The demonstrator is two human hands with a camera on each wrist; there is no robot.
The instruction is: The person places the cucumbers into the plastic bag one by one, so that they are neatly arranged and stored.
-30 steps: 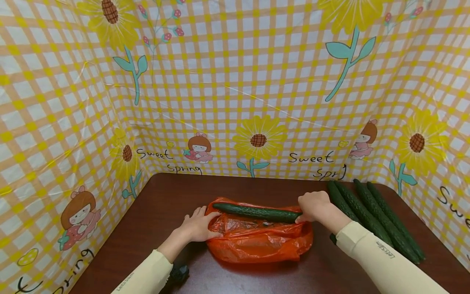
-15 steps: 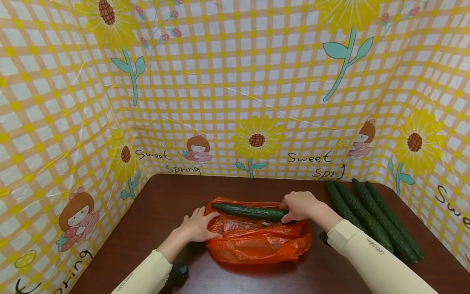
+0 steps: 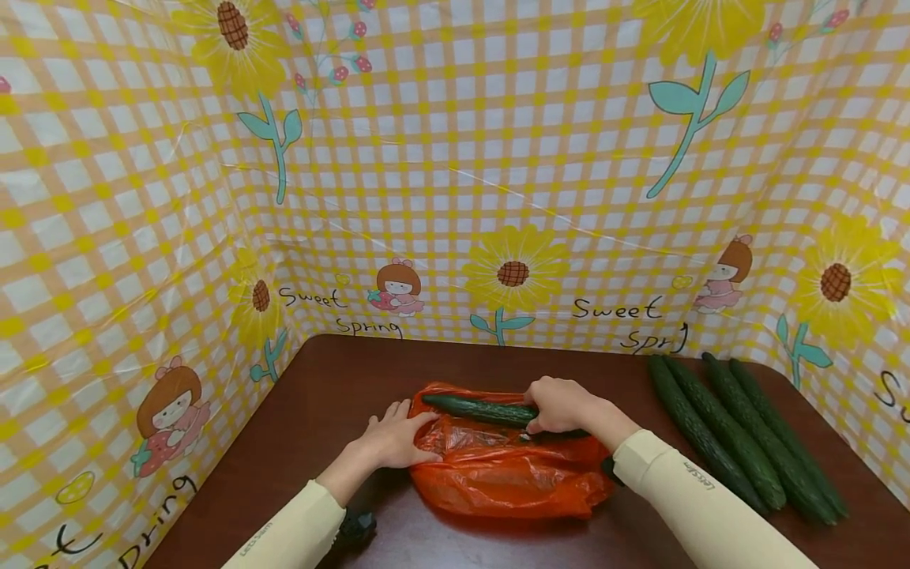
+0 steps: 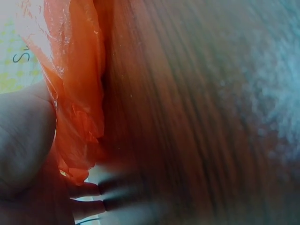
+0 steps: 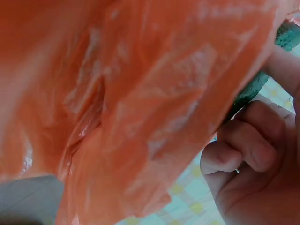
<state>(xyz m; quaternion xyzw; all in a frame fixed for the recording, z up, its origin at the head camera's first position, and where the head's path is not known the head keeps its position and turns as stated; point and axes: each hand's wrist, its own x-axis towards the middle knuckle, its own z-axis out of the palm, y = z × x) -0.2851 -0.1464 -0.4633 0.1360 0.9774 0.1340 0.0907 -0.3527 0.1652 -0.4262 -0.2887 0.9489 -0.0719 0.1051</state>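
Cucumber (image 3: 478, 408) at lower centre of the frame, lying in a thin orange-red bag (image 3: 498, 486), held by right grip (image 3: 562, 405) towards its right end, with left grip (image 3: 391, 438) spread against the bag's left side; probably firm, fairly light, slick and snappable, best held mid-length.

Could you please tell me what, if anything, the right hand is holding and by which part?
The right hand holds a cucumber, right of the cucumber's middle in the head view.
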